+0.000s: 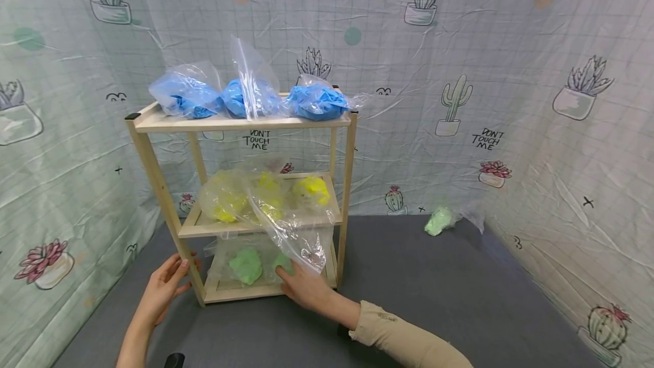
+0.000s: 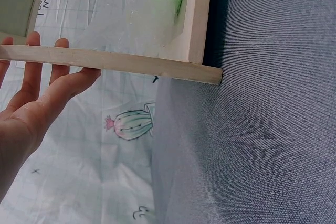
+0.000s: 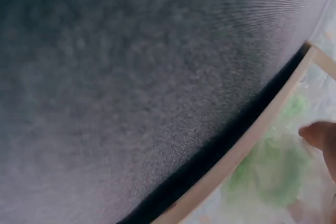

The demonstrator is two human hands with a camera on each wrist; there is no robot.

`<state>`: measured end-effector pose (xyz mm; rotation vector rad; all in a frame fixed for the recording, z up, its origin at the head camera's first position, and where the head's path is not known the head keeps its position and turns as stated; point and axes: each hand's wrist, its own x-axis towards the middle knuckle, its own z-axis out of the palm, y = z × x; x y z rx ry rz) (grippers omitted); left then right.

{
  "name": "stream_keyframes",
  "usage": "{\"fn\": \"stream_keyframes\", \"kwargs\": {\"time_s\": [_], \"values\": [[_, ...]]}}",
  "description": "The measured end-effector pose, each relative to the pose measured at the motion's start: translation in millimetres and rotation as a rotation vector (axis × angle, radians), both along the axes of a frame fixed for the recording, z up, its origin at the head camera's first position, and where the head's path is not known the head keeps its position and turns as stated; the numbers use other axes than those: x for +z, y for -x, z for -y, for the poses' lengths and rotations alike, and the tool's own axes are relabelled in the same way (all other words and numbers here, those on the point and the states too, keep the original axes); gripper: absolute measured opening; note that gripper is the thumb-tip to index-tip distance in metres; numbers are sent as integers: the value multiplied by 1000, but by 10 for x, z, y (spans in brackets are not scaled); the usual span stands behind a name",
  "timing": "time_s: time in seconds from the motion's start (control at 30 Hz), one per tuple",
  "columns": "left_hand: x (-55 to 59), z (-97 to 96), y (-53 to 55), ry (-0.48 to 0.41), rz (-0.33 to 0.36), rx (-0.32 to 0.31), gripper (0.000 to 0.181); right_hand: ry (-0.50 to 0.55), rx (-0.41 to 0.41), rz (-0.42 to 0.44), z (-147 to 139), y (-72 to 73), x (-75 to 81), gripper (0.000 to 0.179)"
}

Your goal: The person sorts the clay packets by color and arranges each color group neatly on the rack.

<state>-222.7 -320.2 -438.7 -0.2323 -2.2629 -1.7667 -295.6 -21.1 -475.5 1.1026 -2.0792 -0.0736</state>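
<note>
My left hand [image 1: 162, 287] holds the left front post [image 2: 126, 62] of a wooden shelf rack [image 1: 245, 125]; its thumb lies on one side of the post and the fingers on the other. On the bottom shelf sit clear bags with green contents, one [image 1: 246, 266] at the left and another [image 1: 283, 264] farther right. My right hand [image 1: 306, 288] reaches to the right-hand green bag, its thumb [image 3: 317, 134] close to the plastic. A drooping clear bag and blur hide the other fingers, so their grip cannot be made out.
Bags with yellow contents [image 1: 230, 197] fill the middle shelf, one hanging over its front edge. Bags with blue contents [image 1: 317, 100] line the top. Another green bag [image 1: 440, 220] lies on the grey table [image 1: 434, 294] at the back right. A patterned sheet [image 1: 511, 72] encloses the table.
</note>
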Motion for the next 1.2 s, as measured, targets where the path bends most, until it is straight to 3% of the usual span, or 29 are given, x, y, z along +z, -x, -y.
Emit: {"fn": "stream_keyframes", "kwargs": {"time_s": [0.2, 0.33, 0.47, 0.57, 0.73, 0.93, 1.2], "values": [[19, -1, 8, 11, 35, 14, 44, -64, 31, 152, -166, -57, 50, 55], [40, -7, 14, 38, 57, 35, 47, -30, 133, 178, -327, -75, 61, 50], [47, -8, 18, 54, 76, 43, 47, -84, 200, 157, -470, -72, 52, 38], [44, 0, 21, 42, 84, 41, 42, -178, 173, 144, -531, -75, 39, 34], [25, 13, 24, 7, 61, 21, 38, -286, 125, 189, -543, -99, -6, 43], [12, 23, 21, -19, 9, -7, 43, -329, 65, 198, -453, -109, -34, 48], [2, 15, 31, -7, 20, 5, 33, -363, -7, 279, -287, -83, -40, 48]]}}
